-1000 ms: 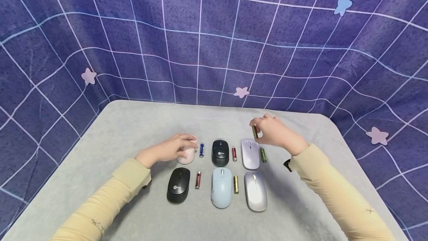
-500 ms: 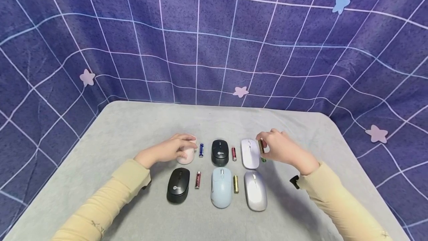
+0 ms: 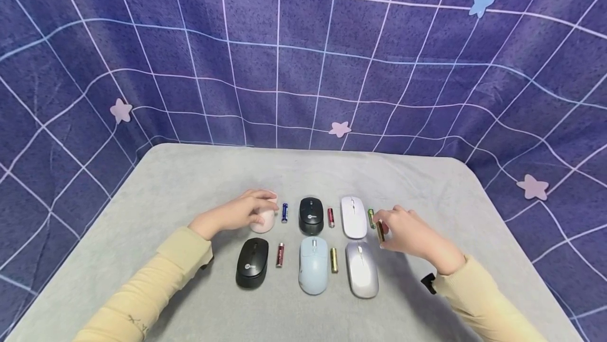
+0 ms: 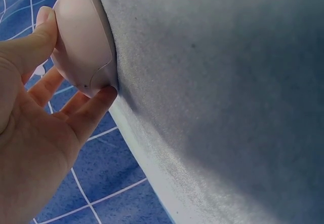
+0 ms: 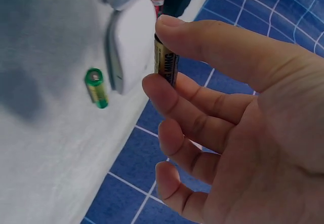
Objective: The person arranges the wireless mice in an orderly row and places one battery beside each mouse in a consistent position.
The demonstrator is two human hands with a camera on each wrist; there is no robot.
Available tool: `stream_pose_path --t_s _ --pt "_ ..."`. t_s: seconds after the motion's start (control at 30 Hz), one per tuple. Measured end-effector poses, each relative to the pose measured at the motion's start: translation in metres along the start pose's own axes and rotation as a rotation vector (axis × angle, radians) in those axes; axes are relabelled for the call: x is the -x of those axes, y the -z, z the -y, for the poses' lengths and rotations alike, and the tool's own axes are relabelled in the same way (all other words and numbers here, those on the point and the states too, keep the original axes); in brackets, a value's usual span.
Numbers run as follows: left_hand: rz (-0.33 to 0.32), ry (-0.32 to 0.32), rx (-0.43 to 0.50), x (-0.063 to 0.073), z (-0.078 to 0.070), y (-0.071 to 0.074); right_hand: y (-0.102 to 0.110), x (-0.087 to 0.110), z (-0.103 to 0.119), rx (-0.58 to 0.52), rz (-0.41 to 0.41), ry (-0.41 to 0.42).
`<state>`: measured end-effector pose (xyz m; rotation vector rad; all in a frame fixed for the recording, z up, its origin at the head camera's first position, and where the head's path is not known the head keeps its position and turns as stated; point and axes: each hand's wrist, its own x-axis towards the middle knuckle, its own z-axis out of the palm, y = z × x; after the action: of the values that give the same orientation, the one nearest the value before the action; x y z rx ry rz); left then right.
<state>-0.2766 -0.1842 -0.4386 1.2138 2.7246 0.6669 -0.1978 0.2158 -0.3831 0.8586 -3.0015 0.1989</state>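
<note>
My left hand point(image 3: 239, 211) grips a pale pink computer mouse point(image 4: 83, 31) at the back left, thumb on one side and fingertips round the other. My right hand point(image 3: 409, 232) pinches a black-and-gold battery point(image 5: 166, 62) between thumb and fingers, to the right of the other things. Just left of that hand lies a green battery point(image 3: 371, 218), beside a white mouse point(image 3: 353, 217). A blue battery point(image 3: 284, 213) is right of the pink mouse. A silver mouse point(image 3: 362, 270) lies in front of the white one.
A black mouse point(image 3: 311, 215) and a red battery point(image 3: 330, 217) lie in the back row. The front row has another black mouse point(image 3: 252, 263), a dark red battery point(image 3: 280, 255), a light blue mouse point(image 3: 313, 265) and a gold battery point(image 3: 334, 260). A grey cloth covers the table point(image 3: 213, 310).
My right hand has moved from behind the white mouse, over the green battery, to the right and nearer, with the black-and-gold battery in it. The left hand stays on the pink mouse.
</note>
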Motion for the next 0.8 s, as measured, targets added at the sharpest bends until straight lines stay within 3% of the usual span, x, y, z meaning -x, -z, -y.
stream_pose_path --t_s 0.5,0.8 --pt "0.013 0.03 0.02 -0.003 -0.001 -0.001 -0.03 0.018 -0.004 -0.085 0.086 -0.021" --pt "0.013 0.033 0.007 -0.001 0.0 0.0 -0.041 0.017 -0.006 -0.13 0.112 -0.038"
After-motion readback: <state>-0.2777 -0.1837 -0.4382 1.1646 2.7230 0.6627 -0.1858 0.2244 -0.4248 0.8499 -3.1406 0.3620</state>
